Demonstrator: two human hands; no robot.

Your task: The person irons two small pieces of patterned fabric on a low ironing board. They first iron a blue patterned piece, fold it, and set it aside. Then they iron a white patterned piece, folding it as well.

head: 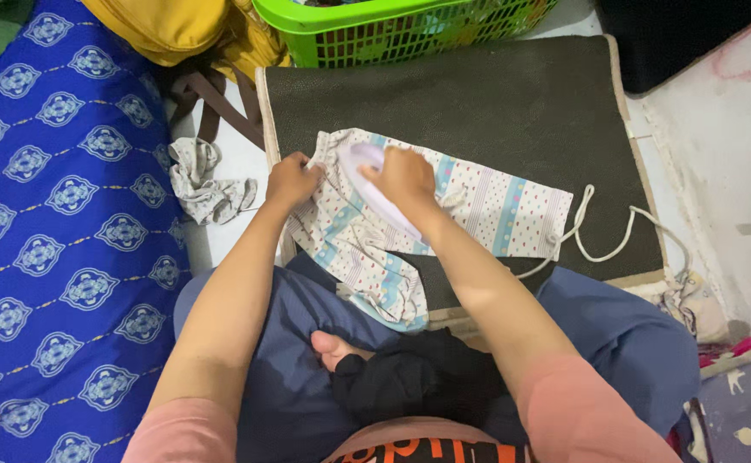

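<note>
Right hand: the right hand [405, 176] is closed around the handle of a pale iron [373, 190], and the iron is pressed down on a piece of patterned cloth [444, 210].
Left hand: the left hand [291, 180] is laid on the left end of the cloth with the fingers curled onto its gathered edge, so the fabric is pinned and pinched there.
Iron: a light lilac and white body is seen, pointing toward the far left of the cloth; its sole is hidden against the fabric.
Cloth: a small garment, white with dots and pale blue stripes, is spread across the near part of a dark mat [478, 103], and its lower left part hangs over the mat's near edge toward the lap.
Cord: a white cord [603, 236] is looped over the right side of the mat, just beside the right end of the cloth.
Mat: it is set on the floor in front of the crossed legs, and a green basket [392, 30] stands at its far edge.
Left side: a crumpled grey rag [204, 184] lies on the floor near the left hand, beside a blue patterned sheet [58, 214].
Lap: a bundle of black fabric [418, 377] is held on the lap, against blue trousers.
</note>
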